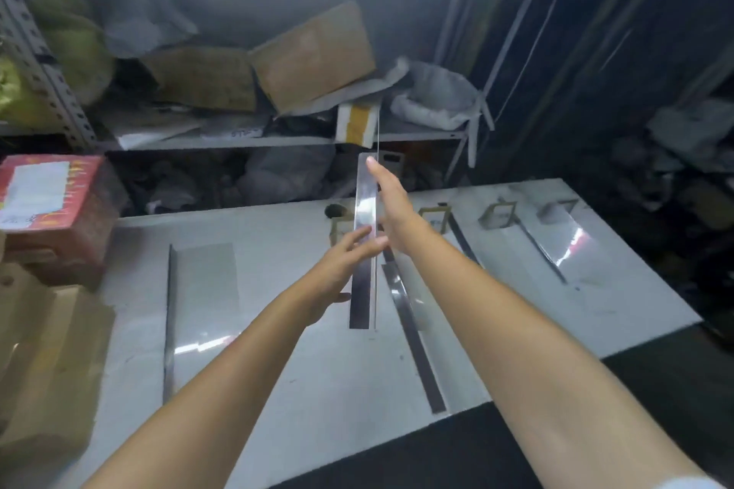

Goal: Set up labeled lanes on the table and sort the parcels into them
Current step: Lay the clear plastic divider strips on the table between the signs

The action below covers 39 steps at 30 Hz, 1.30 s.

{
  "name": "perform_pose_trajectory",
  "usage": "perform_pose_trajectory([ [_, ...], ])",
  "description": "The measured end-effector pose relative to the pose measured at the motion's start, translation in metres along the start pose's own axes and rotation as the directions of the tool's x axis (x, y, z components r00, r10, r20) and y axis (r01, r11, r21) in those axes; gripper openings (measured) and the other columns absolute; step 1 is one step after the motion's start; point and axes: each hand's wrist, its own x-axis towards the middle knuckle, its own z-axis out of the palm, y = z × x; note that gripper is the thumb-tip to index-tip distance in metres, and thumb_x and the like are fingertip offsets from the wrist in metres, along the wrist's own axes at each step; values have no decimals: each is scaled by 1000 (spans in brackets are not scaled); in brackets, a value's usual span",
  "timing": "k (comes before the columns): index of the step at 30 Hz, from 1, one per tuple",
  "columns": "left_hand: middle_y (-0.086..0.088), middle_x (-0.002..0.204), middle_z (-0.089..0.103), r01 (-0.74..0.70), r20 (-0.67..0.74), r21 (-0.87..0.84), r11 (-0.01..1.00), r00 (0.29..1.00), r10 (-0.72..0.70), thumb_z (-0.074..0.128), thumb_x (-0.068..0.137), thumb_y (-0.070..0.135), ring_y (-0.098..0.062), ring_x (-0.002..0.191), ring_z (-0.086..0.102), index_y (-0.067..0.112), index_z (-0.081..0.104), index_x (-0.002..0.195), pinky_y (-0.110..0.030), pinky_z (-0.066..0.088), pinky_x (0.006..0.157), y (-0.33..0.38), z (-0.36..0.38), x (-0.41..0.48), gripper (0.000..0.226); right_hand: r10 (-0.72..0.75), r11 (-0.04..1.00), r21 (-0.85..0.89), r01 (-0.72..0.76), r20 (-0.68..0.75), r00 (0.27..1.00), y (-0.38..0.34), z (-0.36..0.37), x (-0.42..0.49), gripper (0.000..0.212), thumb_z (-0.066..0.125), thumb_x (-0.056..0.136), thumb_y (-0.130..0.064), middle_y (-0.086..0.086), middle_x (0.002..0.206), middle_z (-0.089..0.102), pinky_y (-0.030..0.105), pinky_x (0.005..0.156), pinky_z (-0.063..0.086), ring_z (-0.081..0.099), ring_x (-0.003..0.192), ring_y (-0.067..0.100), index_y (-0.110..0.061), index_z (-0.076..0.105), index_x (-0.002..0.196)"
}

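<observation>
Over the white table I hold a clear L-shaped acrylic lane divider lifted and tilted, its far end up. My left hand grips its lower middle, fingers across the strip. My right hand lies along its right side with fingers straight toward the top end. More dividers lie on the table: one at the left, one in the middle, one at the right. Small framed label holders stand along the far edge. A red parcel sits at the left.
Brown cartons stack at the table's left side. A shelf behind the table holds cardboard boxes and grey mail bags. Dark bags lie on the floor at the right.
</observation>
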Motion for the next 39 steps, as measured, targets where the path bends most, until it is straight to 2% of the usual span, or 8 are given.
perform_pose_trajectory([
  [4,5,158,35,-11,84,58,998,996,6,70,72,73,-26,145,33,53,40,135,-59,34,113,13,90,22,72,29,999,16,-28,-72,997,-5,-98,-22,74,54,85,-74,-13,142,41,43,103,35,40,131,17,-38,40,148],
  [6,6,156,37,-21,124,88,996,992,10,68,75,72,-25,144,35,59,40,127,-57,37,112,16,139,33,61,17,1000,27,-14,-118,993,-3,-151,-33,74,52,84,-77,-11,148,40,43,99,36,40,125,15,-40,39,147],
  [12,1,165,21,-32,200,152,988,980,1,67,73,70,-32,148,26,54,24,149,-65,29,114,20,299,55,88,-6,999,36,12,-166,986,16,-305,-65,65,43,97,-63,1,152,38,33,99,32,38,136,19,-29,36,151],
  [18,-1,167,14,-39,194,200,979,981,-1,57,93,53,-35,152,17,46,16,155,-66,23,117,22,418,83,74,27,1000,10,-25,-231,973,38,-421,-70,70,39,93,-72,4,158,36,44,108,33,36,142,27,-33,37,151],
  [24,-1,166,17,-13,179,211,977,983,-25,58,94,52,-36,151,20,46,16,155,-66,25,115,20,464,142,74,81,997,33,-75,-224,971,51,-482,-40,72,40,91,-75,1,163,26,52,112,29,27,148,29,-40,32,152],
  [30,-1,165,22,25,195,173,985,979,-59,60,95,50,-35,149,24,47,19,155,-66,28,114,15,480,223,73,150,989,19,-149,-192,970,56,-524,17,68,42,95,-68,1,164,25,50,115,26,24,149,29,-37,31,154],
  [34,-1,165,23,78,178,149,986,979,-104,60,95,48,-34,149,25,48,19,155,-67,27,114,17,490,267,72,237,970,-6,-242,-185,954,61,-546,57,77,43,93,-71,3,166,17,52,118,21,17,152,29,-33,23,157],
  [39,-1,163,28,130,139,131,983,979,-148,60,95,46,-34,147,29,48,20,154,-64,29,114,11,502,307,71,271,950,-111,-293,-173,947,75,-577,96,79,42,88,-78,4,163,27,61,114,25,31,146,35,-37,28,155],
])
